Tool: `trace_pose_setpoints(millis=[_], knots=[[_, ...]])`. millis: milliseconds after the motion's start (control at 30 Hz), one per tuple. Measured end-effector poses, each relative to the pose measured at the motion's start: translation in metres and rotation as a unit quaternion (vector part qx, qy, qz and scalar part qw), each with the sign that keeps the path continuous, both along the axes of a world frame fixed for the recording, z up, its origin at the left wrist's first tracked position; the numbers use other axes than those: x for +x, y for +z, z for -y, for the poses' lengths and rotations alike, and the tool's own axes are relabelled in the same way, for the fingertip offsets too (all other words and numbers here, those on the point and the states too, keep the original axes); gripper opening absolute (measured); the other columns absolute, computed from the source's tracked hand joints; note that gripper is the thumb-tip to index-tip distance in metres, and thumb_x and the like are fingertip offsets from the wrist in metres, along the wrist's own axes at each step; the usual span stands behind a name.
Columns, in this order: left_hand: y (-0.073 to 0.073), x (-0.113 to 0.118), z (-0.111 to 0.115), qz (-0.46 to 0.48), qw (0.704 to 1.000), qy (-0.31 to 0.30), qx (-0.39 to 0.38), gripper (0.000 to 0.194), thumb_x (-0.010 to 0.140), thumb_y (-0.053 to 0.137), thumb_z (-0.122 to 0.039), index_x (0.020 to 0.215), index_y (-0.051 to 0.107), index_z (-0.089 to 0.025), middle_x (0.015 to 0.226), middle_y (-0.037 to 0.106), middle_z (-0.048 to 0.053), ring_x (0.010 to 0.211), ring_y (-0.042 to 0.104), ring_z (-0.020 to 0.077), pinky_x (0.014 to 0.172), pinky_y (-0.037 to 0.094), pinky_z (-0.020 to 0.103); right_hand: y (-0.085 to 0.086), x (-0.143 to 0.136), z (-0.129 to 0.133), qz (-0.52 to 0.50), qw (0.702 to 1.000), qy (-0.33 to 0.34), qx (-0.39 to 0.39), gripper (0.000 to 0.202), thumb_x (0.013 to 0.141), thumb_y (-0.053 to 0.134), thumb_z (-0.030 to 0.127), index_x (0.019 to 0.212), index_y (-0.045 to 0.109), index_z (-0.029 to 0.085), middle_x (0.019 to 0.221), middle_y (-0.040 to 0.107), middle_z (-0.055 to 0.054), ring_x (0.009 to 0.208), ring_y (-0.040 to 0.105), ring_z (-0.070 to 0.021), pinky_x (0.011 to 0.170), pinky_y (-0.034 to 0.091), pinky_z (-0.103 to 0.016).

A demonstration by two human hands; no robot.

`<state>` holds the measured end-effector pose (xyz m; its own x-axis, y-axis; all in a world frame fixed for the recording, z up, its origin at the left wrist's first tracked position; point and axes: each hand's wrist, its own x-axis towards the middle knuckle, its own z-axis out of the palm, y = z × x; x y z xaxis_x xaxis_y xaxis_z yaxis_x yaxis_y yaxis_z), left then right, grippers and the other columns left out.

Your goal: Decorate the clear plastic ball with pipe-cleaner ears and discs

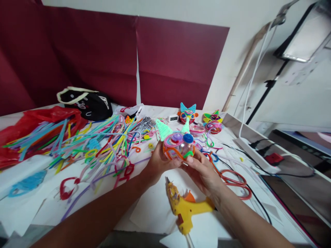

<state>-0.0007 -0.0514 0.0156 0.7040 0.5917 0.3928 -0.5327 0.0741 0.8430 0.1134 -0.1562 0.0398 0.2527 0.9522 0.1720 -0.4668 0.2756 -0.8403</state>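
Observation:
Between my two hands is a round clear ball decorated with pipe cleaners [178, 143], with pink and orange loops, a blue and a purple round eye, and two pale green pointed ears. My left hand [159, 163] grips its lower left side, fingers wrapped round it. From the right, my right hand [203, 168] holds the lower right edge, thumb on the front near a green piece. Below the hands a yellow glue gun [186, 208] lies on white paper, its nozzle pointing away from me.
Loose pipe cleaners [103, 137] and a red plastic bag [49, 120] cover the left side. Behind stand a black bag [90, 105], a small clock [173, 118] and decorated balls [188, 113]. Right are orange-handled scissors [236, 182], cables, a power strip [256, 155] and a tablet [289, 206].

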Motion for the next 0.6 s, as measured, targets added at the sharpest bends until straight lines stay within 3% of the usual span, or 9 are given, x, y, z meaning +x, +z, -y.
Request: trace_pose_setpoints(millis=[233, 433, 600], knots=[[0.0012, -0.0003, 0.0014, -0.004, 1.0, -0.009, 0.017, 0.07, 0.066, 0.085, -0.028, 0.126, 0.05, -0.021, 0.124, 0.066, 0.013, 0.113, 0.064, 0.0313, 0.093, 0.053, 0.042, -0.0034, -0.0033, -0.0004, -0.014, 1.0, -0.026, 0.011, 0.04, 0.068, 0.085, 0.035, 0.102, 0.067, 0.024, 0.109, 0.074, -0.004, 0.1, 0.069, -0.024, 0.096, 0.051, -0.042], [-0.0036, -0.0024, -0.0048, -0.026, 0.999, -0.024, 0.019, 0.062, 0.066, 0.085, -0.029, 0.119, 0.053, -0.021, 0.12, 0.068, 0.013, 0.111, 0.065, 0.0324, 0.093, 0.053, 0.046, -0.003, -0.007, -0.0007, -0.042, 0.998, -0.033, 0.024, 0.052, 0.062, 0.088, 0.032, 0.107, 0.062, 0.026, 0.114, 0.072, -0.003, 0.094, 0.071, -0.0233, 0.088, 0.055, -0.039], [0.0, -0.0041, -0.0028, -0.043, 0.998, -0.028, 0.022, 0.063, 0.064, 0.086, -0.03, 0.118, 0.054, -0.025, 0.118, 0.068, 0.011, 0.111, 0.065, 0.0335, 0.093, 0.053, 0.048, -0.0048, -0.0062, -0.0014, -0.04, 0.998, -0.034, 0.042, 0.055, 0.058, 0.09, 0.028, 0.103, 0.06, 0.027, 0.107, 0.073, -0.001, 0.094, 0.071, -0.0237, 0.09, 0.054, -0.04]])
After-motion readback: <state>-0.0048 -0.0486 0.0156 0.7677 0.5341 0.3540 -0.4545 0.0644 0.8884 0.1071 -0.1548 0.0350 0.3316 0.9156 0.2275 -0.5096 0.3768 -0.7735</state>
